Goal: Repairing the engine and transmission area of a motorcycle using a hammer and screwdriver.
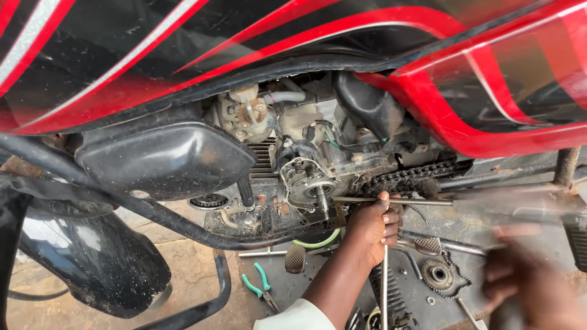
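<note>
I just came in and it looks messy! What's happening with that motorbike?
A person is working on the opened-up engine of a red and black motorbike. Their left hand holds a thin metal rod against the engine beside the drive chain. Their right hand is blurred, so whether it holds anything is unclear. On the ground below lie a toothed sprocket and green-handled pliers.

The drive chain [409,177] and a metal rod [391,200] are crowding the engine opening; pliers [260,287] and a sprocket [439,275] are littering the ground below, seemingly leaving gaps between.
</note>
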